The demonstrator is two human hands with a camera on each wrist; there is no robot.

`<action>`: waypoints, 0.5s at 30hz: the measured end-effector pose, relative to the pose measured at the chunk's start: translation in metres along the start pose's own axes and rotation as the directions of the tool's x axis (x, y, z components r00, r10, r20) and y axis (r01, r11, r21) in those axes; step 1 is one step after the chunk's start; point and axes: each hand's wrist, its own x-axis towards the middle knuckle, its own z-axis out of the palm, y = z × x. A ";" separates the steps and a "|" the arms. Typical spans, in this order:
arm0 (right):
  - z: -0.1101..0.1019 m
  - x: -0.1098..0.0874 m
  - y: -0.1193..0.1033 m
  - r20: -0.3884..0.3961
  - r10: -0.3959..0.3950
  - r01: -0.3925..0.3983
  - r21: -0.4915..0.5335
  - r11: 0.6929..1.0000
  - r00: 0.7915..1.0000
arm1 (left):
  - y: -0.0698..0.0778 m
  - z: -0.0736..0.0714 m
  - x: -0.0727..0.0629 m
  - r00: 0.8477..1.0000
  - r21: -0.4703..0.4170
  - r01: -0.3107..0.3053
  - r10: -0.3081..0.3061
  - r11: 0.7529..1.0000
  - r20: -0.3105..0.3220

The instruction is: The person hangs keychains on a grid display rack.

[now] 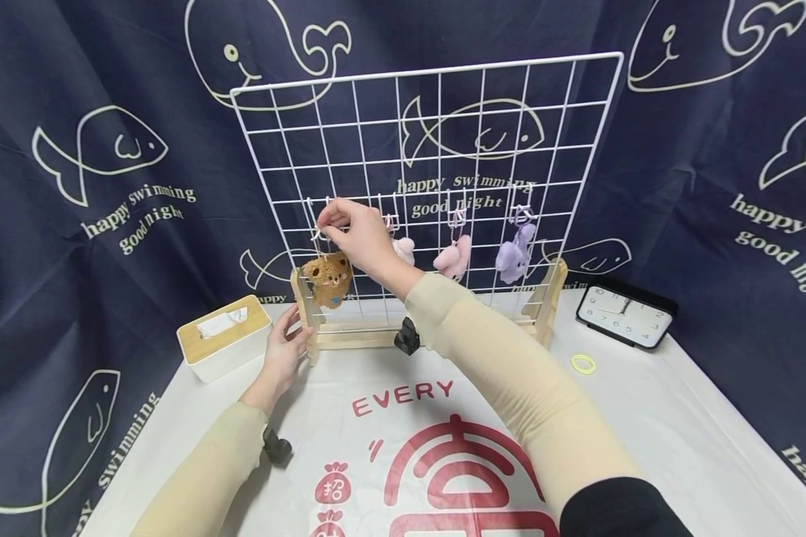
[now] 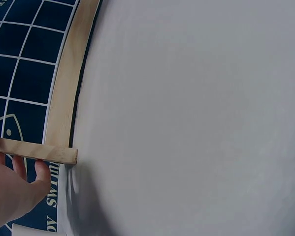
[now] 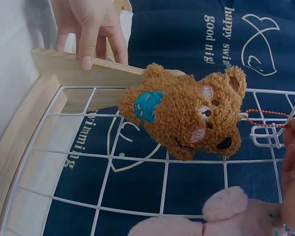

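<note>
A brown teddy bear plush keychain point(image 1: 329, 280) hangs in front of the left side of a white wire grid point(image 1: 439, 71). Above the bear, my right hand point(image 1: 366, 239) pinches its red bead chain point(image 3: 265, 124) beside a white hook. Lower down, my left hand point(image 1: 285, 354) grips the left upright of the wooden stand point(image 1: 356, 339); thumb and fingers lie on either side of the wood point(image 2: 34, 150) in the left wrist view. Right of the bear hang a pale plush point(image 1: 404, 250), partly hidden by my right hand, a pink plush point(image 1: 453, 259) and a purple plush point(image 1: 513, 257).
On the left stands a white tissue box point(image 1: 225, 350) with a wooden lid. A black-framed clock point(image 1: 625, 317) and a yellow ring point(image 1: 583, 364) lie on the right. Red print marks the white table cover point(image 1: 349, 447). A dark blue curtain point(image 1: 127, 67) hangs behind.
</note>
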 end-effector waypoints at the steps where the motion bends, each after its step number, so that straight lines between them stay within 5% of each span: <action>1: 0.000 -0.001 0.000 0.000 -0.003 0.003 0.001 1.000 1.000 | 0.000 0.000 0.000 1.000 0.000 0.000 0.000 1.000 -0.001; 10: 0.000 -0.017 -0.004 -0.038 -0.057 0.059 0.057 0.997 0.998 | 0.000 0.001 0.001 1.000 -0.019 0.004 -0.004 1.000 0.000; 15: 0.002 -0.035 -0.008 0.002 -0.075 0.074 0.118 0.990 0.997 | -0.001 -0.001 0.001 1.000 -0.004 0.006 -0.006 1.000 -0.001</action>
